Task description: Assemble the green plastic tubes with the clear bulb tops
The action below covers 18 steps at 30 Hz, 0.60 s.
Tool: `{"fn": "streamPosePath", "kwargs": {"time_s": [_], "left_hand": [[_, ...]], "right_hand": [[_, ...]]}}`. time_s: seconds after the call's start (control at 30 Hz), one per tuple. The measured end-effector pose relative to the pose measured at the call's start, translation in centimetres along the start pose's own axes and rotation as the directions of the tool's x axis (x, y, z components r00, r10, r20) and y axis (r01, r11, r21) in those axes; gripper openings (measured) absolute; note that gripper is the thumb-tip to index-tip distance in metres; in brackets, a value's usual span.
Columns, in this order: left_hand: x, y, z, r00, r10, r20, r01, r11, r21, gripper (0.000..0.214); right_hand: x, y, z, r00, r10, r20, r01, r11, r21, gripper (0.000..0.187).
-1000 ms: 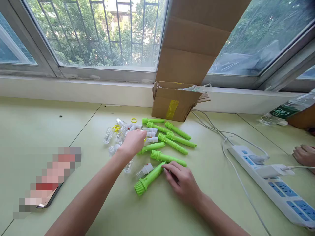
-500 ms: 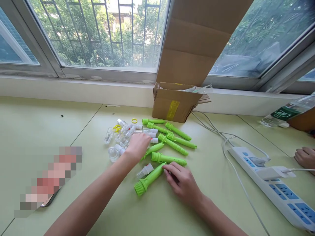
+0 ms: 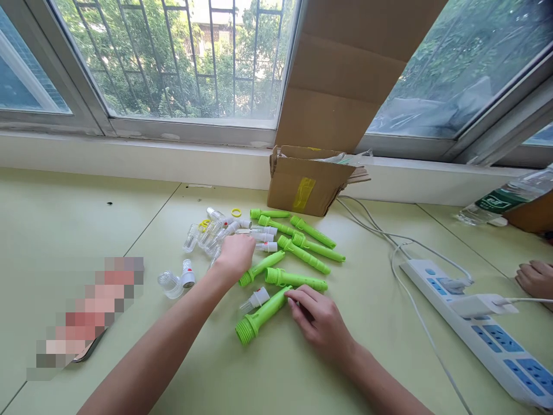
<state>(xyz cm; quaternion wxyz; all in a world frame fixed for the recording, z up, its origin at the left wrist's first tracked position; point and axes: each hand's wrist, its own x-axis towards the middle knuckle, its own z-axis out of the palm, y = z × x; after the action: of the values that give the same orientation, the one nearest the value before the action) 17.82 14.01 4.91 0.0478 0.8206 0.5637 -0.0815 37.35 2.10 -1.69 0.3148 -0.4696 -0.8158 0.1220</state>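
Note:
My left hand [image 3: 235, 253] hovers over a scatter of small clear and white plastic parts [image 3: 216, 230], its fingers curled down so that what they pinch is hidden. My right hand [image 3: 322, 320] lies on the table with its fingertips closed on the narrow end of a bright green threaded tube [image 3: 261, 316]. Several more green tubes [image 3: 302, 248] lie just beyond both hands. A white nozzle piece [image 3: 256, 300] rests between the hands. A clear cap with a white piece [image 3: 175, 282] lies apart to the left. Yellow rings [image 3: 235, 212] sit at the far side of the pile.
An open cardboard box [image 3: 302, 184] stands against the window sill behind the parts. A white power strip [image 3: 479, 314] with plugs and cables lies to the right. Another person's hand [image 3: 536, 276] rests at the right edge near a water bottle [image 3: 505, 199]. A blurred flat object [image 3: 82, 314] lies at left.
The clear cap and white piece have slid left, away from the pile. My left hand has shifted slightly over the clear parts. My right hand stays on the green tube.

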Motion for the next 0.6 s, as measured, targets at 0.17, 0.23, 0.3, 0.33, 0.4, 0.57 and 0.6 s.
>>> {"fn": "streamPosePath", "kwargs": {"time_s": [0.17,0.23,0.3,0.33,0.4,0.57,0.6], "left_hand": [[-0.9,-0.9,-1.1,0.998,0.052,-0.045,-0.055,0.995,-0.078,0.017],[-1.5,-1.7,-2.2,0.992,0.085,-0.088,-0.102,0.972,-0.211,0.015],[-2.0,-3.1,-3.5,0.988,0.082,-0.13,-0.121,0.937,-0.328,0.015],[-2.1,-4.1,-4.2,0.987,0.08,-0.139,-0.126,0.926,-0.356,0.017],[-1.8,-6.6,-5.2,0.992,0.007,-0.123,-0.054,0.92,-0.387,0.021],[0.9,-13.0,-4.9,0.984,-0.176,-0.026,0.164,0.956,-0.241,0.022],[1.5,-13.7,-4.4,0.982,-0.188,0.013,0.188,0.964,-0.187,0.021]], "right_hand": [[0.0,0.0,0.0,1.0,0.002,0.005,-0.002,1.0,0.006,0.019],[0.0,0.0,0.0,1.0,0.002,0.009,-0.002,1.0,0.009,0.019],[-0.1,0.0,0.0,1.0,0.002,0.007,-0.002,1.0,0.009,0.019],[-0.1,0.0,0.0,1.0,0.001,0.004,-0.001,1.0,0.008,0.019],[-0.1,0.1,0.0,1.0,-0.004,-0.002,0.004,1.0,0.007,0.019],[-0.1,0.2,0.1,1.0,0.001,-0.003,-0.001,1.0,0.003,0.018],[-0.1,0.2,0.1,1.0,0.002,-0.002,-0.002,1.0,0.003,0.018]]}}
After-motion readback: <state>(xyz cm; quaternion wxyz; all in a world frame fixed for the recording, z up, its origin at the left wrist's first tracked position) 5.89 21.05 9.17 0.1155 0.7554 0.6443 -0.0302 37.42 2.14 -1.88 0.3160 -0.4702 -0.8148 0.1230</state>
